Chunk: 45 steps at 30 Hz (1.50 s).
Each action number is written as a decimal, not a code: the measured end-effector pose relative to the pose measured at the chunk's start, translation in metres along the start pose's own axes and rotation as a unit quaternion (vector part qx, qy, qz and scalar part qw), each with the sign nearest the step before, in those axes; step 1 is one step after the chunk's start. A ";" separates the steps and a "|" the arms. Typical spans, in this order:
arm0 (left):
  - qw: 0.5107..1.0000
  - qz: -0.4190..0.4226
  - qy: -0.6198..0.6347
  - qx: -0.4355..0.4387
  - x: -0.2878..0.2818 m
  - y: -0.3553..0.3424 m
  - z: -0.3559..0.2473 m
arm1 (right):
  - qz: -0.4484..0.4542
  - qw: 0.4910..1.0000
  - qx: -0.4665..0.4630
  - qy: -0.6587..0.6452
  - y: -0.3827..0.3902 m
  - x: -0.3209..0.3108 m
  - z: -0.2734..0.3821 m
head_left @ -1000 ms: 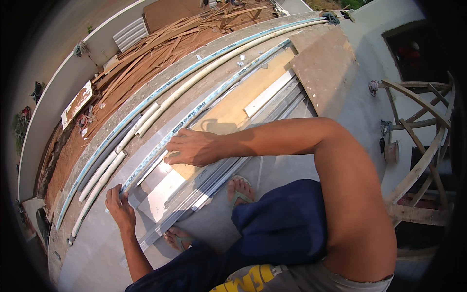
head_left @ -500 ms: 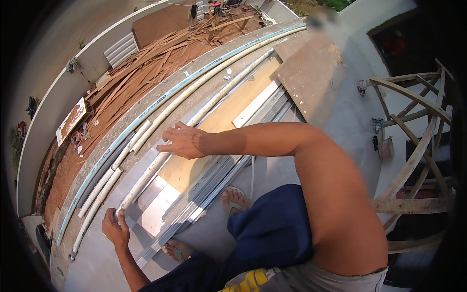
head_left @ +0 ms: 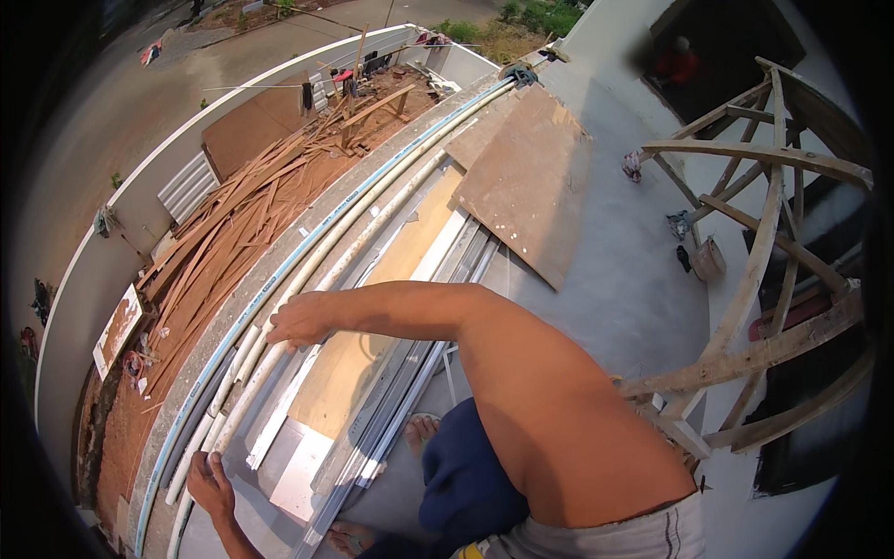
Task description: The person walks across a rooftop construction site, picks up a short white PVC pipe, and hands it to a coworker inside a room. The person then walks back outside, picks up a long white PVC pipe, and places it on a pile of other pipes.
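My left hand (head_left: pixel 212 483) is closed around the near end of a long cream plastic pipe (head_left: pixel 248 401). Farther up the same pipe, my right hand (head_left: pixel 303 320) grips it from above, its fingertips partly hidden. The pipe lies slanting, close beside other cream pipes (head_left: pixel 233 365) and a blue-striped pipe (head_left: pixel 352 197) along the concrete ledge. To the right of it lie a yellowish wooden board (head_left: pixel 321 396), white strips and grey metal profiles (head_left: pixel 372 382) on the floor near my feet.
A brown plywood sheet (head_left: pixel 521 196) covers the far ends of the profiles. At right stands a rough wooden pole frame (head_left: pixel 773 205), with a bucket (head_left: pixel 708 259) beside it. Beyond the ledge, wooden planks (head_left: pixel 251 196) lie heaped. A person in red (head_left: pixel 675 63) is in the dark opening.
Both hands have shifted the cream pipe leftward, away from the board and up against the other pipes. The view has swung, showing more of the road and wooden frame.
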<state>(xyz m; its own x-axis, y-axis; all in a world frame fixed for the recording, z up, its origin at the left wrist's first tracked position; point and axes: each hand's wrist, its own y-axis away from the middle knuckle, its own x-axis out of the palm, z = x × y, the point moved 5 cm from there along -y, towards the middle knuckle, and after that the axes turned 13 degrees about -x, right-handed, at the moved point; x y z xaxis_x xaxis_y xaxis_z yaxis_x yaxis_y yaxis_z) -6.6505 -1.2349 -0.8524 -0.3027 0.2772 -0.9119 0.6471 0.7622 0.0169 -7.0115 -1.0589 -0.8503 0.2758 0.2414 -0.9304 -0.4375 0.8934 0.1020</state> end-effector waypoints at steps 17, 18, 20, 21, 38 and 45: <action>0.987 0.086 0.064 0.116 0.070 -0.044 -0.104 | 0.041 0.953 0.241 0.179 0.081 0.013 -0.073; 0.987 0.078 0.067 0.120 0.075 -0.045 -0.106 | 0.025 0.950 0.247 0.190 0.083 0.014 -0.075; 0.986 0.069 0.074 0.129 0.084 -0.044 -0.114 | -0.006 0.942 0.264 0.206 0.093 0.018 -0.074; 0.987 0.065 0.071 0.127 0.088 -0.043 -0.116 | 0.001 0.938 0.275 0.211 0.097 0.021 -0.075; 0.973 0.086 -0.011 0.214 0.109 -0.040 -0.118 | -0.016 0.924 0.352 0.145 0.087 0.041 -0.071; 0.966 0.152 -0.020 0.206 0.085 -0.047 -0.107 | -0.038 0.924 0.348 0.150 0.078 0.043 -0.064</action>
<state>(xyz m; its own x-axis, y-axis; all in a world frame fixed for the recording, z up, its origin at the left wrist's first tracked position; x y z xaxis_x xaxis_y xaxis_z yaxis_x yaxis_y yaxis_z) -6.7816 -1.1845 -0.8871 -0.0330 0.4231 -0.9055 0.9282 0.3489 0.1292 -7.0888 -1.0027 -0.9047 -0.0132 0.1451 -0.9893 0.2597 0.9560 0.1367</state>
